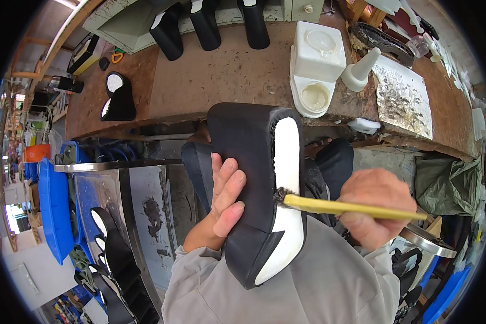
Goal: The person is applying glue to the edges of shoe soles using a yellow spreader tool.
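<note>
A black-covered wedge shoe heel (243, 146) with a white face (286, 156) along its right side is held up in front of my grey top. My left hand (227, 200) grips it from the left, fingers against the black covering. In my right hand (375, 202) is a brush (329, 205) with a flat yellow handle, held between thumb and curled fingers. Its dark bristle tip touches the edge where the white face meets the black covering. Part of the right hand's grip is hidden behind the handle.
On the brown workbench (216, 81) stand a white glue dispenser (318, 48), a cone-nozzled bottle (362, 70) and several black wedges (167, 32). A stained paper sheet (402, 100) lies at right. More wedges (116, 259) sit at lower left, near a blue bin (54, 210).
</note>
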